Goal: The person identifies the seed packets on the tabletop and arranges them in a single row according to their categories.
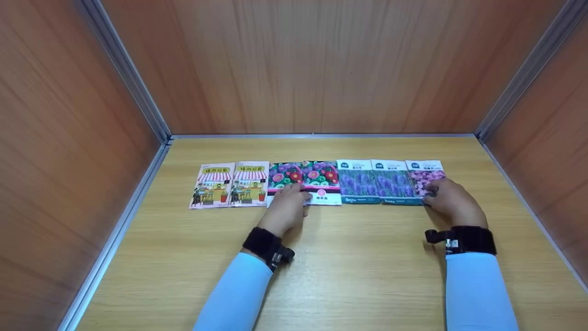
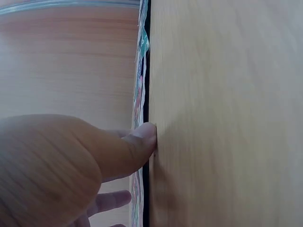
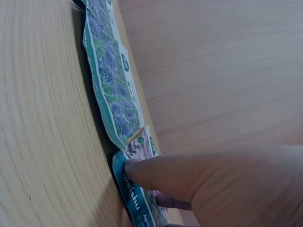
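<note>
Several printed seed packets lie in one row on the table. At the left are two pink packets (image 1: pixel 250 184) with a striped awning picture. My left hand (image 1: pixel 287 209) reaches over the lower part of one colourful flower packet (image 1: pixel 285 171); its thumb rests at the row's front edge in the left wrist view, with the fingers spread. A matching flower packet (image 1: pixel 321 172) lies beside it. Two lavender packets (image 1: pixel 358 181) follow. At the right end, my right hand (image 1: pixel 455 200) touches a pink-flower packet (image 1: pixel 420 179), its thumb (image 3: pixel 151 172) on the teal lower strip.
The wooden table (image 1: pixel 349 266) is enclosed by a back wall (image 1: pixel 312 69) and side walls with metal edging (image 1: pixel 133 197). Both wrists wear black straps with small cameras, over light blue sleeves. In the right wrist view, neighbouring packets meet edge to edge.
</note>
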`<state>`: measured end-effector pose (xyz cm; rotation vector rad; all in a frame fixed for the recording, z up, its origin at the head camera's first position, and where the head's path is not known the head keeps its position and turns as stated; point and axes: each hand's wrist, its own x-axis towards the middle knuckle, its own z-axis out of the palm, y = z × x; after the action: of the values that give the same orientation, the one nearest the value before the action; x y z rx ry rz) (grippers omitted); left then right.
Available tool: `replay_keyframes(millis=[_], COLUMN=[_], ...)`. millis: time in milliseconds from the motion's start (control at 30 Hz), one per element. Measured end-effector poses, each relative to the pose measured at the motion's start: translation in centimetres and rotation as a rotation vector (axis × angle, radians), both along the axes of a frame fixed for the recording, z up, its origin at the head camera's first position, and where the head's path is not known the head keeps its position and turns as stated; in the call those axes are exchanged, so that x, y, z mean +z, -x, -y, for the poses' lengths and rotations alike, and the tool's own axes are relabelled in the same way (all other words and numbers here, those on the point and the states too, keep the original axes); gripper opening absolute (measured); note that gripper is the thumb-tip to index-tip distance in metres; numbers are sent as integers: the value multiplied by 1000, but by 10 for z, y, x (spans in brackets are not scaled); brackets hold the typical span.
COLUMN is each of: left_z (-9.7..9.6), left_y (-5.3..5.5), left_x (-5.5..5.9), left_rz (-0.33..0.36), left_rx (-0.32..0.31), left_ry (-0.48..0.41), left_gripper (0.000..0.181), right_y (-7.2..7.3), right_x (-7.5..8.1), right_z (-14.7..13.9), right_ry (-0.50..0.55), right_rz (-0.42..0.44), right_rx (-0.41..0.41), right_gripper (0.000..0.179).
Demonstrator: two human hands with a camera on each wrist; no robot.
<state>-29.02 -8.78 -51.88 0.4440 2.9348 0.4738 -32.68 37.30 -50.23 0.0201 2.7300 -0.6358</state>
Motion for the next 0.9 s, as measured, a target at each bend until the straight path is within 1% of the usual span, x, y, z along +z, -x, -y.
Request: replay_keyframes(millis=[67,200,333,533,633,833,900], left_z=[-2,-4,-5,-4,-4,-5,-7], left_y=[0,1,2,1,0,-1,0], left_x=[0,0,0,2,1,1,1], left_rz=[14,46,48,46,37,44,39], left_rx=[10,32,33,28,23,15,8], left_ry=[-9,-15,-17,-38,-50,-78,-70], left_gripper=[53,54,53,52,51,52,55], right_y=[1,2,3,1,-1,-2,-2], right_x=[-1,-3,-2,4,4,3,3], right_z=[-1,-2,-2,1,2,3,2], right_ry=[-2,12,20,24,25,9,1], right_rz=[-6,43,65,40,35,30,10], right_rx=[1,-19,-16,-19,-20,-18,-7], right_gripper=[49,54,57,52,51,51,51])
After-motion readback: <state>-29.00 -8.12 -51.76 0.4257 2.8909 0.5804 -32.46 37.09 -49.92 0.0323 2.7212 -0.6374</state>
